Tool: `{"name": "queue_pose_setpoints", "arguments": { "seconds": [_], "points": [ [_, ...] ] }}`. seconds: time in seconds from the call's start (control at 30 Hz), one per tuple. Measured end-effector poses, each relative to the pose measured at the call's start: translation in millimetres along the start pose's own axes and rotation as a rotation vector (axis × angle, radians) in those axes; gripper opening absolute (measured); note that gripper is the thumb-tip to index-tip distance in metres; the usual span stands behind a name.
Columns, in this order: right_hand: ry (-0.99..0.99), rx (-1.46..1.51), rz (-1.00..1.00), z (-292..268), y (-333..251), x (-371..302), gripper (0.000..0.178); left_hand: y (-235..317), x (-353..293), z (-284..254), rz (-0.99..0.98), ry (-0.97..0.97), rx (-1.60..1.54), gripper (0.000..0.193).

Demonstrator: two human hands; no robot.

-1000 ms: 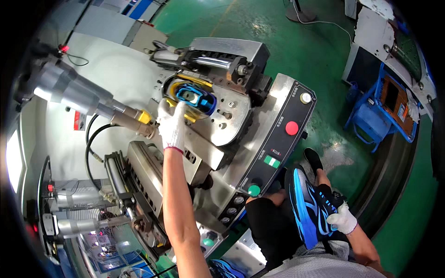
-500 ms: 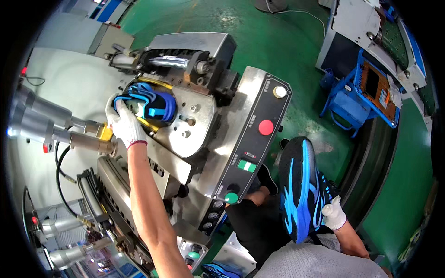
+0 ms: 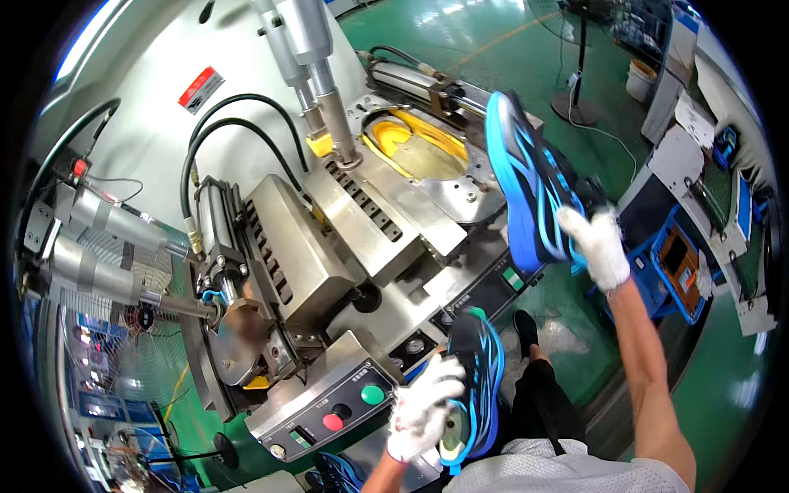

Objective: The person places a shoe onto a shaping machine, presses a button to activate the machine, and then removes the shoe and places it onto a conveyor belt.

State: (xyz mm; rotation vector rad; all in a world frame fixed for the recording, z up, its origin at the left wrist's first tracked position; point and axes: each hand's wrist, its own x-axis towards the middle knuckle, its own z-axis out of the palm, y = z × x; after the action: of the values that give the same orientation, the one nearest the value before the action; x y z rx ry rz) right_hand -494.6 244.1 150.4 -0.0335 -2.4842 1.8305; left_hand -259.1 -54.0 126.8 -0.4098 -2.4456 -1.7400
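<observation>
My left hand (image 3: 423, 411), in a white knit glove, is closed around the side of a black and blue sneaker (image 3: 486, 366) low in the middle of the view, near my lap. To the right, my gloved right hand (image 3: 598, 245) grips a second sneaker (image 3: 519, 209) by its upper. That one is raised beside the press with its bright blue sole side turned to the left. The press's mould bed (image 3: 423, 160), lined with yellow pads, holds no shoe.
A metal press block (image 3: 292, 246) and upright cylinders (image 3: 308, 41) stand at the left. A control panel (image 3: 333, 419) with green and red buttons lies in front. More blue and black shoes (image 3: 337, 472) sit at the bottom edge. A blue stool (image 3: 657, 271) stands at the right.
My left hand has drawn the sneaker out of the mould bed and brought it down toward me. My right hand has lifted the other sneaker up and forward. The view has swung left.
</observation>
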Motion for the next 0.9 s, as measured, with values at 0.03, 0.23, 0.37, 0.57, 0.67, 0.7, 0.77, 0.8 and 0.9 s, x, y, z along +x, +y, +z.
{"name": "queue_pose_setpoints", "arguments": {
  "seconds": [0.03, 0.23, 0.37, 0.57, 0.67, 0.7, 0.77, 0.8, 0.9],
  "points": [
    [-0.035, -0.097, -0.076, 16, -19, 40, 0.058, -11, -29, 2, -0.071, -0.048, 0.052, 0.043],
    [-0.456, -0.428, -0.195, 135, -131, 189, 0.055, -25, -120, 2, -0.247, -0.069, 0.107, 0.036],
    [-0.316, -1.071, -0.425, 254, -57, 246, 0.052, -42, -126, 4, -0.249, 0.046, 0.026, 0.030],
    [-0.397, -1.055, -0.346, 265, -54, 238, 0.054, -49, -124, 2, -0.293, 0.055, -0.014, 0.033],
    [-0.408, -1.099, -0.463, 256, -53, 240, 0.056, -43, -118, 7, -0.373, 0.091, -0.062, 0.043],
    [-0.507, -1.092, -0.411, 251, -70, 235, 0.057, -43, -123, 7, -0.392, 0.077, -0.076, 0.049],
    [-0.584, -1.075, -0.415, 240, -96, 206, 0.062, -50, -128, 3, -0.356, 0.002, 0.016, 0.049],
    [-0.572, -1.072, -0.484, 237, -100, 180, 0.066, -46, -127, 3, -0.340, -0.011, 0.071, 0.048],
    [-0.163, -0.382, -0.911, 203, -52, 53, 0.073, -41, -129, 3, -0.301, 0.017, 0.108, 0.045]
  ]
}}
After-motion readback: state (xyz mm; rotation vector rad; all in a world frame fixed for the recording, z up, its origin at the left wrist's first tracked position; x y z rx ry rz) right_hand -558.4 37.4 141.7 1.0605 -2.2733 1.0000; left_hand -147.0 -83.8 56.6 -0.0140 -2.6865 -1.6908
